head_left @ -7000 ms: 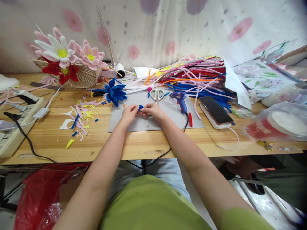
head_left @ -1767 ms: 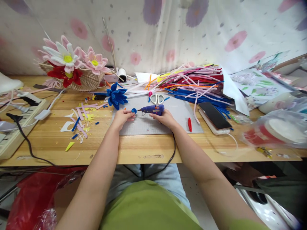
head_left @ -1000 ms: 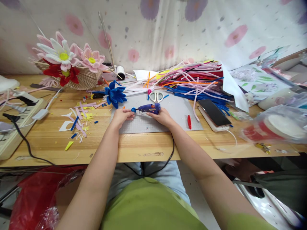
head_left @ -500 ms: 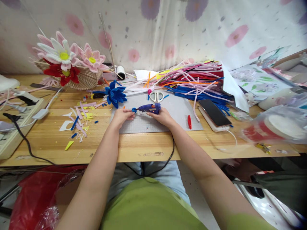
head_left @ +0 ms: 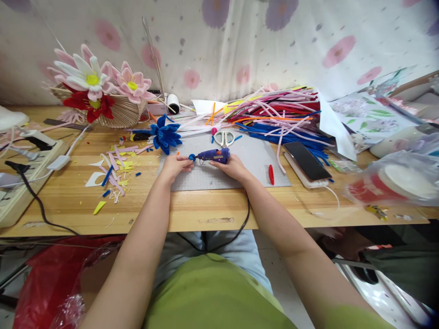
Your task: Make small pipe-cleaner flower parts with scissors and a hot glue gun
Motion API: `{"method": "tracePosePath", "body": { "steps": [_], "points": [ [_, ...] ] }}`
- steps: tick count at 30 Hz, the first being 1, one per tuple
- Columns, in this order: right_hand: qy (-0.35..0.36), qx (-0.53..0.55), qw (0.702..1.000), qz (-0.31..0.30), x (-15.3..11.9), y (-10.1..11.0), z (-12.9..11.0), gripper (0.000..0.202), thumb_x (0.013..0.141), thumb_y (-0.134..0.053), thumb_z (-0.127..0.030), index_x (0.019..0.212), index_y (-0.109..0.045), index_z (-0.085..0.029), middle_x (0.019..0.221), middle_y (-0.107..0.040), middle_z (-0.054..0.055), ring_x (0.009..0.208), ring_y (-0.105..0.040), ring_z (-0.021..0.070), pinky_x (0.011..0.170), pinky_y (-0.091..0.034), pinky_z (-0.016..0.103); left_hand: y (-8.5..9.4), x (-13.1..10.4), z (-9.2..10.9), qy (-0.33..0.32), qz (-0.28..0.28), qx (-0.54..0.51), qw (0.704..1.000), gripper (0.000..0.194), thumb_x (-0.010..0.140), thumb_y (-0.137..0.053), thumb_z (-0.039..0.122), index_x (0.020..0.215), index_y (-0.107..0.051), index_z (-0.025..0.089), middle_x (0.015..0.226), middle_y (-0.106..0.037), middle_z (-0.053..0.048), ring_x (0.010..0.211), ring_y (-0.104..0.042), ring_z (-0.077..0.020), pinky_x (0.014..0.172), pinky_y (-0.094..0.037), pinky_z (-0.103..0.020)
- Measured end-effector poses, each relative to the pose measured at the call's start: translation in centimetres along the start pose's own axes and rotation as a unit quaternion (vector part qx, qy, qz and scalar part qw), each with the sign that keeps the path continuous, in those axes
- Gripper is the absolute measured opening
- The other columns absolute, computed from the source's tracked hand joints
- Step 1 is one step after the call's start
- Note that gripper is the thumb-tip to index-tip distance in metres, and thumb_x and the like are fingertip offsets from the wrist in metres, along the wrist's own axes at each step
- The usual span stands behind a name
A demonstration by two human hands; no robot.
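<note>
Over the grey cutting mat (head_left: 240, 178), my right hand (head_left: 235, 167) is closed around a blue glue gun (head_left: 216, 156), whose nozzle points left. The nozzle tip meets a small round blue fuzzy piece (head_left: 192, 157), pinched in the fingers of my left hand (head_left: 174, 167). A bit of orange shows by the left fingertips. Just behind my left hand lies a blue pipe-cleaner flower (head_left: 166, 135). White-handled scissors (head_left: 224, 138) rest behind the glue gun. To the right on the mat is a small red piece (head_left: 270, 174).
Pipe cleaners (head_left: 274, 114) are heaped at the back. Scraps (head_left: 116, 169) litter the left, near a power strip (head_left: 30, 178) and a flower basket (head_left: 120, 109). On the right are a phone (head_left: 307, 161) and a bagged tub (head_left: 394, 183). A black cord (head_left: 247, 214) hangs over the front edge.
</note>
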State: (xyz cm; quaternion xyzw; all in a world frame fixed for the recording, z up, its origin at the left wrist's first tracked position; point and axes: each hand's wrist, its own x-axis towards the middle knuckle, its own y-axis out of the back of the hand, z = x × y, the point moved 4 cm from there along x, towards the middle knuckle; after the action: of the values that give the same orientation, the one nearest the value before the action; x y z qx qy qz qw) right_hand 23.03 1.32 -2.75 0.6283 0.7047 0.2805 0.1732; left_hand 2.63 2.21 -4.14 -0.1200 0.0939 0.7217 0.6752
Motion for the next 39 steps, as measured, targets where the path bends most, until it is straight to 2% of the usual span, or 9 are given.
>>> {"method": "tracePosePath", "body": {
  "steps": [6, 10, 14, 17, 26, 29, 31, 36, 39],
  "points": [
    [-0.020, 0.032, 0.999, 0.033, 0.3, 0.8, 1.3, 0.043, 0.066, -0.066, -0.052, 0.093, -0.069, -0.017, 0.087, -0.071, 0.007, 0.082, -0.063, 0.0203, 0.076, -0.047, 0.033, 0.1, 0.0, 0.0, 0.002, -0.001, -0.007, 1.000, 0.017, 0.054, -0.075, 0.008, 0.066, -0.063, 0.007, 0.059, -0.064, -0.004, 0.056, -0.063, -0.0123, 0.052, -0.052, -0.022],
    [-0.047, 0.077, 0.992, 0.083, 0.4, 3.2, 1.9, 0.045, 0.062, -0.068, -0.053, 0.084, -0.069, -0.014, 0.075, -0.069, 0.007, 0.068, -0.061, 0.0170, 0.067, -0.047, 0.030, 0.1, -0.1, 0.0, 0.004, 0.005, -0.017, 1.000, 0.018, 0.054, -0.074, 0.006, 0.068, -0.062, 0.007, 0.058, -0.064, -0.004, 0.055, -0.063, -0.0122, 0.052, -0.052, -0.022],
    [-0.127, 0.075, 0.968, 0.201, 0.5, 7.1, 4.5, 0.049, 0.064, -0.062, -0.060, 0.076, -0.067, -0.012, 0.066, -0.065, 0.007, 0.055, -0.055, 0.0141, 0.056, -0.046, 0.029, 0.1, 0.0, 0.0, 0.003, 0.005, -0.021, 1.000, 0.017, 0.056, -0.073, 0.006, 0.068, -0.062, 0.007, 0.058, -0.064, -0.004, 0.054, -0.062, -0.0120, 0.050, -0.051, -0.021],
    [-0.156, 0.026, 0.945, 0.287, 0.5, 9.6, 7.2, 0.047, 0.065, -0.061, -0.057, 0.082, -0.067, -0.014, 0.075, -0.066, 0.009, 0.066, -0.060, 0.0188, 0.062, -0.048, 0.033, 0.1, 0.1, -0.1, 0.001, 0.007, -0.025, 1.000, 0.018, 0.055, -0.074, 0.006, 0.068, -0.062, 0.007, 0.058, -0.064, -0.004, 0.054, -0.062, -0.0122, 0.049, -0.051, -0.021],
    [-0.183, -0.105, 0.943, 0.258, 0.4, 9.1, 9.0, 0.051, 0.063, -0.064, -0.056, 0.092, -0.065, -0.013, 0.089, -0.067, 0.015, 0.094, -0.061, 0.0306, 0.086, -0.043, 0.048, 0.5, 0.5, 0.3, -0.088, 0.084, -0.093, 0.988, 0.019, 0.055, -0.074, 0.014, 0.069, -0.062, 0.009, 0.063, -0.062, -0.001, 0.057, -0.061, -0.0114, 0.052, -0.050, -0.023],
    [-0.148, -0.079, 0.948, 0.270, 0.5, 9.3, 8.8, 0.063, 0.058, -0.068, -0.058, 0.102, -0.060, -0.014, 0.092, -0.065, 0.013, 0.093, -0.060, 0.0289, 0.085, -0.043, 0.049, 0.3, 0.7, 0.1, -0.098, 0.081, -0.088, 0.988, 0.024, 0.052, -0.077, 0.019, 0.070, -0.063, 0.009, 0.063, -0.062, -0.001, 0.057, -0.061, -0.0118, 0.052, -0.050, -0.024],
    [-0.091, -0.074, 0.937, 0.330, 0.2, 10.3, 8.2, 0.072, 0.057, -0.069, -0.057, 0.112, -0.053, -0.014, 0.100, -0.062, 0.014, 0.096, -0.058, 0.0279, 0.086, -0.042, 0.049, 0.1, 0.9, -0.2, -0.107, 0.075, -0.071, 0.989, 0.027, 0.051, -0.078, 0.023, 0.070, -0.064, 0.010, 0.063, -0.063, -0.001, 0.057, -0.061, -0.0125, 0.053, -0.051, -0.024],
    [0.088, -0.139, 0.816, 0.554, -2.5, 11.8, 2.9, 0.053, 0.077, -0.055, -0.054, 0.113, -0.047, -0.016, 0.110, -0.052, 0.016, 0.109, -0.048, 0.0291, 0.095, -0.034, 0.055, -0.1, 1.4, -1.0, -0.136, 0.072, 0.000, 0.988, 0.035, 0.049, -0.079, 0.034, 0.072, -0.067, 0.011, 0.064, -0.065, -0.002, 0.058, -0.061, -0.0138, 0.053, -0.051, -0.026],
    [0.170, -0.120, 0.856, 0.473, -2.2, 8.8, -1.1, 0.037, 0.083, -0.049, -0.048, 0.106, -0.050, -0.019, 0.104, -0.051, 0.013, 0.104, -0.050, 0.0269, 0.090, -0.040, 0.052, -0.2, 1.4, -1.1, -0.149, 0.074, 0.044, 0.985, 0.037, 0.049, -0.079, 0.038, 0.073, -0.068, 0.012, 0.067, -0.066, -0.003, 0.058, -0.060, -0.0134, 0.051, -0.051, -0.025]
  ]
}}
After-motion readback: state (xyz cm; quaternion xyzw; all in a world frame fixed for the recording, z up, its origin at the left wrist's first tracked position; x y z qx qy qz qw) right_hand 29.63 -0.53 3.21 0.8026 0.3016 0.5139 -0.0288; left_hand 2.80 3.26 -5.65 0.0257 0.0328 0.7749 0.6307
